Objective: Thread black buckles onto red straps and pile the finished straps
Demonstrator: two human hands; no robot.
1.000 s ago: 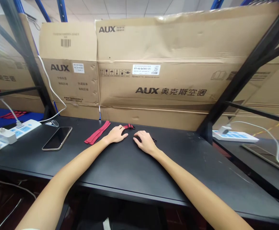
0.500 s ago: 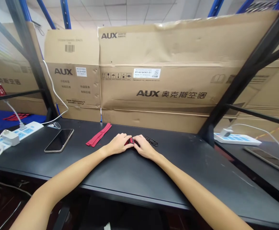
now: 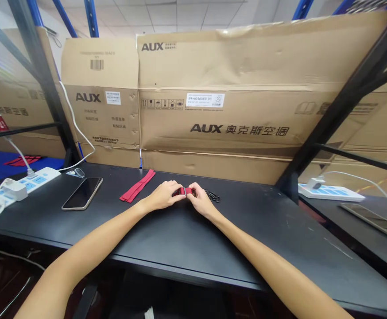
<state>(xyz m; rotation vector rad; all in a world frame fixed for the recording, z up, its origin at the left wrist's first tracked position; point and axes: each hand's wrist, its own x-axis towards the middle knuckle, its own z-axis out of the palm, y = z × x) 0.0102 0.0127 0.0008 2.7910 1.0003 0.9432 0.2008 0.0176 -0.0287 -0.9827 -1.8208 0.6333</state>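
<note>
Pinching a short red strap, the left hand and the right hand meet near the far edge of a black table. Both hands are almost closed, and their fingers hold the strap from the left and the right sides, so it stays between them. It is not possible to tell if the strap touches the table. Small dark metal rings lie just beside the right hand, on its right side. To the left of the hands lies a longer folded red strap, then a smartphone, and then a white power strip near the left end. The far edge stops against cardboard boxes printed with AUX. The near edge is well apart from the hands, and the right part of the table gives wide open room for moving.
</note>
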